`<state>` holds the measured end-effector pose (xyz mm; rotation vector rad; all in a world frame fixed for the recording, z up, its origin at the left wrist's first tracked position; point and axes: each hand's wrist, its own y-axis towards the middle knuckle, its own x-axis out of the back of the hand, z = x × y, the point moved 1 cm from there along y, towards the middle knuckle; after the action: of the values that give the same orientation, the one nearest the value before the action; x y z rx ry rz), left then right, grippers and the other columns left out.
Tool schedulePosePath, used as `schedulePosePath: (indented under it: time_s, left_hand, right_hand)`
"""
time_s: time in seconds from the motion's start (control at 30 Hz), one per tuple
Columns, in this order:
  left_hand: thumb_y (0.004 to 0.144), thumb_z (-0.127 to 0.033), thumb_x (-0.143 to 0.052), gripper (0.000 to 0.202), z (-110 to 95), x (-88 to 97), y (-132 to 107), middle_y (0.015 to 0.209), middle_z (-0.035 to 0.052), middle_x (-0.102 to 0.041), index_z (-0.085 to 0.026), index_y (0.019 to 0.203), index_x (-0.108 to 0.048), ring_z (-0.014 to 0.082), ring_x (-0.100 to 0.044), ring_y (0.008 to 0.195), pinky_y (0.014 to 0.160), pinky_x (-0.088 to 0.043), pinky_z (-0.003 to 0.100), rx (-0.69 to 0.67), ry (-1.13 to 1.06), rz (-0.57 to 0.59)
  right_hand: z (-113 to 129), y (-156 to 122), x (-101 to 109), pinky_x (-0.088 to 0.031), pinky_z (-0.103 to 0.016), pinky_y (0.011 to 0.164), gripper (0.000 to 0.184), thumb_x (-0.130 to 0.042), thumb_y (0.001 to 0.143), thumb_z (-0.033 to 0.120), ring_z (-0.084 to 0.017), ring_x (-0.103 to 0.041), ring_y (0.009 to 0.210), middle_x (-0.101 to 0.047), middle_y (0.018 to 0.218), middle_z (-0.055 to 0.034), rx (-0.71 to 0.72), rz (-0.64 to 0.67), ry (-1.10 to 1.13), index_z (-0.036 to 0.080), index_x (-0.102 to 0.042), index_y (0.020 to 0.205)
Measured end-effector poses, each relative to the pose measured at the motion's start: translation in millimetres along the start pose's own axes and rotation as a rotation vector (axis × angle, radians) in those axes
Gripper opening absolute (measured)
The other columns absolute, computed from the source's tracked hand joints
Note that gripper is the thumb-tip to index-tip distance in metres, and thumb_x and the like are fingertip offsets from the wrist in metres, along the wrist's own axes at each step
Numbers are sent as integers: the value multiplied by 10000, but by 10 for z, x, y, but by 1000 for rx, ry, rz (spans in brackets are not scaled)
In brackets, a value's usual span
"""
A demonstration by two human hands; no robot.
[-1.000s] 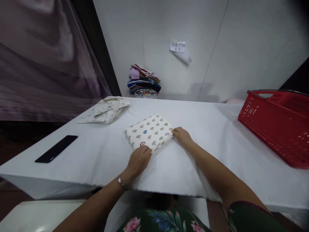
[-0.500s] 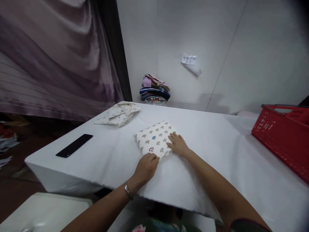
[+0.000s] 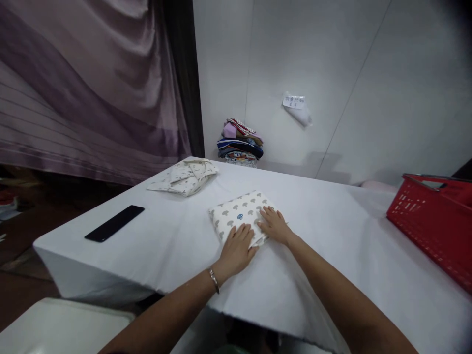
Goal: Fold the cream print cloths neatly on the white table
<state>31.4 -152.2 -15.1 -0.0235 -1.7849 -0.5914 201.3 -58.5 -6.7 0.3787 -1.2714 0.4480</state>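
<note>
A folded white cloth [image 3: 230, 212] printed with grey mushroom shapes and one blue motif lies in front of me on the white-covered table [image 3: 177, 246]. On its near left part rests my left hand [image 3: 239, 248], palm down with the fingers stretched out; a metal bracelet circles that wrist. My right hand [image 3: 275, 225] lies flat on the cloth's right edge, fingers spread. Neither hand grips the fabric. Farther back on the left is a second patterned white cloth [image 3: 188, 178], loosely bundled.
A black flat slab [image 3: 115, 223] lies near the table's left edge. At the right stands a red plastic basket [image 3: 427, 221]. Folded fabrics [image 3: 240, 142] are stacked beyond the far edge, by the wall. A white lid-like surface [image 3: 62, 327] is at lower left.
My left hand has gone from pinching the cloth's near corner to lying flat on top, covering the red motif. My right hand stays on the right edge. The camera view has shifted slightly.
</note>
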Motion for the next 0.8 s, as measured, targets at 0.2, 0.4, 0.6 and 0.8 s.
schedulePosePath:
  time_s: [0.2, 0.4, 0.6, 0.8]
  left_hand:
    - [901, -386, -390, 435, -25, -51, -107, 1396, 87, -414, -181, 1279, -457, 248, -313, 1316, 1094, -205, 489, 9, 20, 41]
    - [887, -345, -427, 491, -66, -42, -150, 1436, 74, -353, -216, 1355, -356, 257, -225, 1354, 1096, -133, 546, -117, 53, 54]
    - [884, -340, -451, 476, -47, -103, -172, 1408, 46, -399, -290, 1349, -363, 260, -288, 1326, 1082, -161, 553, -143, 33, 71]
    - [882, -428, -443, 444, 48, 65, -178, 1403, 35, -408, -309, 1310, -425, 247, -289, 1329, 1087, -176, 523, -178, -144, 135]
  right_hand:
    - [27, -66, -85, -59, -452, 1090, 550, -296, 917, 484, -222, -128, 1377, -228, 1489, -77, 3, -5, -46, 202, -347, 1386]
    - [96, 170, -3, -72, -492, 1079, 594, -301, 901, 537, -241, -66, 1385, -176, 1504, -85, 17, -17, -29, 206, -323, 1394]
    - [140, 339, -106, -53, -503, 1072, 618, -276, 904, 536, -266, -89, 1379, -188, 1497, -114, -41, 14, -108, 179, -300, 1407]
    - [33, 379, -69, -92, -486, 1069, 583, -297, 901, 532, -248, -108, 1377, -196, 1498, -96, -42, 44, -54, 227, -310, 1398]
